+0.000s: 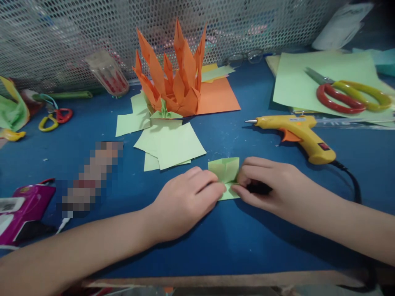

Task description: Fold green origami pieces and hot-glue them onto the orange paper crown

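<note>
A small light green paper square [224, 167], partly folded, lies on the blue table with its far half standing up. My left hand [189, 199] pinches its left edge, and my right hand [262, 181] pinches the right edge between thumb and fingers. The fingertips cover parts of the fold. Just beyond my left hand is a loose pile of light green paper squares [180, 146]. Behind the pile stands an orange folded-paper piece [182, 96] with tall pointed petals, with a small green folded piece [165, 110] at its front.
A yellow hot glue gun [290, 123] lies right, its cord trailing past my right forearm. Red-and-yellow scissors [345, 92] rest on green sheets [293, 78]. Small scissors [55, 119], a tipped clear jar [109, 74] and a purple package [33, 209] are left. A perforated metal panel [231, 24] borders the back.
</note>
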`<state>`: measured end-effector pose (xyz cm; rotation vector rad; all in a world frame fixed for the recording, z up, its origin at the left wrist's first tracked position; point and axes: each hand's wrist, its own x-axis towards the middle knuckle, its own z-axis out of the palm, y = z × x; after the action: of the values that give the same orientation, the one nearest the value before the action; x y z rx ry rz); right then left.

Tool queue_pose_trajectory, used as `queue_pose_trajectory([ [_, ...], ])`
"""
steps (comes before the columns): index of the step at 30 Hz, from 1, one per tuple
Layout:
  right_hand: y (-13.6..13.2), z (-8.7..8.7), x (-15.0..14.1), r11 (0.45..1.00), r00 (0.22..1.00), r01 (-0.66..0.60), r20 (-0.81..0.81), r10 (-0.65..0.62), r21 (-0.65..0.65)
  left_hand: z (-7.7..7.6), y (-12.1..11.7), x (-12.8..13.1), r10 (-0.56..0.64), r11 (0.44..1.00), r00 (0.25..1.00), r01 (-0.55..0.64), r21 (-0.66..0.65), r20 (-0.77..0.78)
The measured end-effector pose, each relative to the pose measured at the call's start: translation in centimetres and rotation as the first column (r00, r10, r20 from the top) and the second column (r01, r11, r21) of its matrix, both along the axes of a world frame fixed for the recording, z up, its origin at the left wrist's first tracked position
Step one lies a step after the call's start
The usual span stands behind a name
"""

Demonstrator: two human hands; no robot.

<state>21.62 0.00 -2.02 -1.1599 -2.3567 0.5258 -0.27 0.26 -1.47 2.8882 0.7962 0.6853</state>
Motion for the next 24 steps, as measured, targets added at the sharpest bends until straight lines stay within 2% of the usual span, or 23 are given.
queue_pose_trajectory([
  [4, 0.0, 0.3, -0.2, 1.000, 1.000, -0.011, 0.030, 0.010, 0.013, 0.4, -0.3, 0.1, -0.164, 0.977, 0.982, 0.175, 0.122, -0.096],
  [9, -0.1, 0.5, -0.1, 1.000, 0.999, 0.011, 0.038, -0.012, 0.027, 1.1, -1.2, 0.1, -0.186, 0.966, 0.965, 0.214, 0.146, -0.184],
  [13, -0.2, 0.3, 0.4, 1.000, 1.000, -0.002, 0.031, 0.003, -0.015, 1.6, -1.3, -0.2, -0.140, 0.984, 0.966, 0.161, 0.080, -0.219],
  [18, 0.3, 0.4, 0.9, 0.996, 0.995, 0.080, -0.060, -0.082, -0.033, 1.7, -0.7, -0.7, -0.134, 0.983, 0.972, 0.106, -0.147, -0.192],
  [21, 0.9, 0.9, 0.7, 0.983, 0.989, 0.083, -0.110, -0.102, -0.166, 1.5, -0.3, -0.6, -0.188, 0.975, 0.967, 0.163, -0.150, -0.170],
  [24, 1.4, 1.3, 0.4, 0.928, 0.953, 0.143, -0.204, -0.223, -0.343, 1.2, -0.1, -0.2, -0.226, 0.974, 0.963, 0.219, -0.058, -0.149],
])
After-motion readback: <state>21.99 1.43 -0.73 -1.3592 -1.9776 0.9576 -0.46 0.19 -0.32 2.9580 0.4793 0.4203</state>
